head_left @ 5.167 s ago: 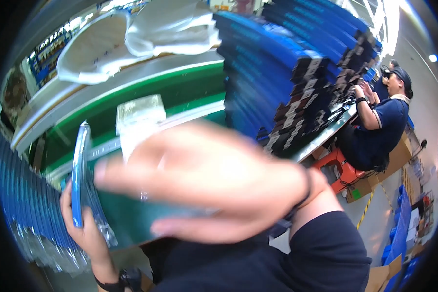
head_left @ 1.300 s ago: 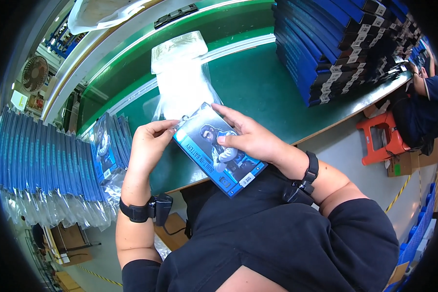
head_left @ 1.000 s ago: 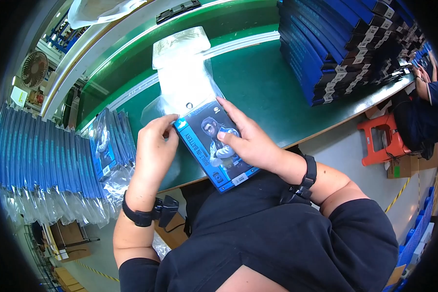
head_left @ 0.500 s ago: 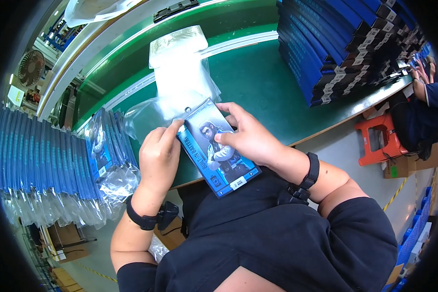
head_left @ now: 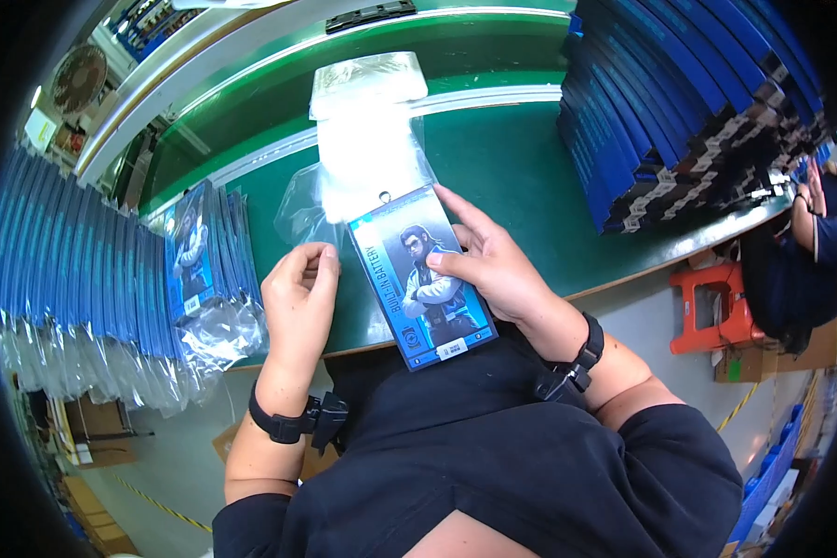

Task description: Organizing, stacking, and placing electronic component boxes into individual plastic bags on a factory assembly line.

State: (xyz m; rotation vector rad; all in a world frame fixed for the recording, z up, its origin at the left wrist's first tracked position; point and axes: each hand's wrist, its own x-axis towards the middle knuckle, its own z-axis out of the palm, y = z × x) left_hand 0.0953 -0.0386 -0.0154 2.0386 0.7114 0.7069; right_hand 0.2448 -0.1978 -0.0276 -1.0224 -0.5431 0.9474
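Note:
My right hand (head_left: 498, 270) grips a flat blue box (head_left: 428, 288) printed with a figure in a light jacket, its thumb across the front and its fingers behind. The box is tilted over the table's near edge, with a hanging hole in its top tab. Just left of the box, my left hand (head_left: 302, 293) is closed, thumb and forefinger pinched together. Whatever lies between those fingertips, if anything, I cannot make out. Clear plastic bags (head_left: 367, 149) lie in a bright, glaring stack beyond the box, and one loose bag (head_left: 299, 209) spreads toward my left hand.
A row of bagged blue boxes (head_left: 84, 270) stands at the left. Tall stacks of blue boxes (head_left: 679, 112) rise on the green table (head_left: 511, 149) at the right. Beyond them are a co-worker's arm (head_left: 803, 219) and a red stool (head_left: 711, 307).
My left hand has come away from the box's upper left corner, its fingers now drawn in. The box has turned slightly more upright in my right hand. The whole view has shifted a little.

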